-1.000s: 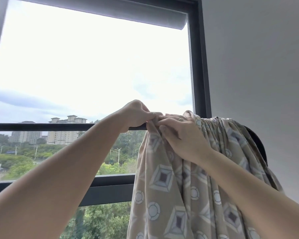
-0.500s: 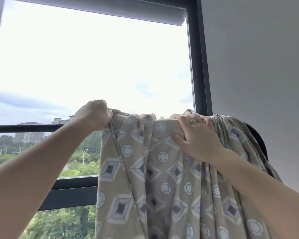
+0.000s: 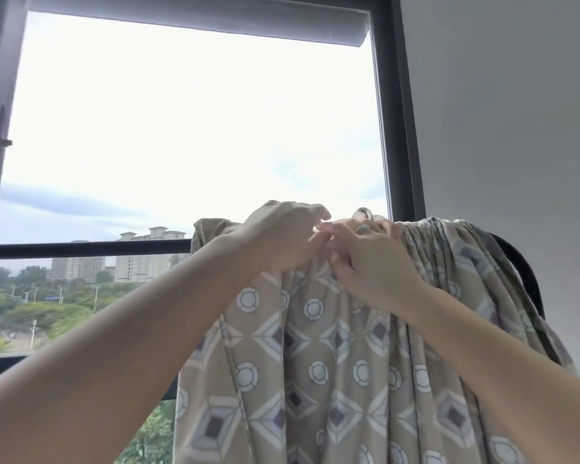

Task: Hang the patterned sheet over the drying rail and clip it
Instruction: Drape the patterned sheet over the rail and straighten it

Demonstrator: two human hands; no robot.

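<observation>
The sheet (image 3: pixel 315 363) is hung over the rail (image 3: pixel 81 248) and gripped on top by the left hand (image 3: pixel 282 241) and right hand (image 3: pixel 372 266).

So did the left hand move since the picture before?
Yes. The left hand went right along the rail, closer to the window post, and now meets the right hand on the sheet.

A dark drying rail (image 3: pixel 81 249) carries the patterned sheet (image 3: pixel 315 363) draped over its right part
</observation>
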